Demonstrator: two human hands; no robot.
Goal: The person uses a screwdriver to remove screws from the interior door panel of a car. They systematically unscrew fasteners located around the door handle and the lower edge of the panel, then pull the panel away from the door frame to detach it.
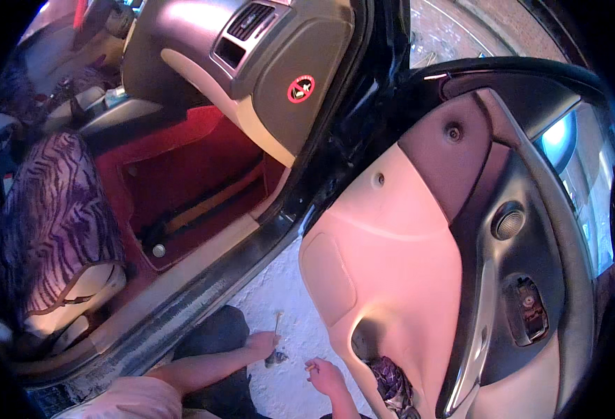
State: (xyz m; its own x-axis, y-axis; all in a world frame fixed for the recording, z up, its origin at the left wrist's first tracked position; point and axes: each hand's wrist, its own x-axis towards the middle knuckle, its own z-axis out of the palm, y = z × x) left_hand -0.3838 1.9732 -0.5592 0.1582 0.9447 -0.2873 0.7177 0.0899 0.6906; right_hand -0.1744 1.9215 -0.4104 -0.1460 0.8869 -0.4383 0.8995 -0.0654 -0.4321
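Observation:
My left hand (261, 343) is closed on a thin, pale stick-like tool (278, 322) that points up from the fingers; its exact kind is too small to tell. Just below that hand, a small dark object (275, 359) shows against the pale floor (290, 293). My right hand (327, 378) has its fingers curled round a small orange-yellow piece that I cannot make out. Both hands are low, between the car's door sill (203, 297) and the open car door (398, 244), touching neither.
On the door are a speaker grille (508, 222), a long pull handle (476, 342) and an opening with exposed parts (529, 311). A crumpled dark purple cloth or bag (391, 384) fills its pocket. Inside the car stand a zebra-patterned seat (70, 216) and dashboard (189, 35).

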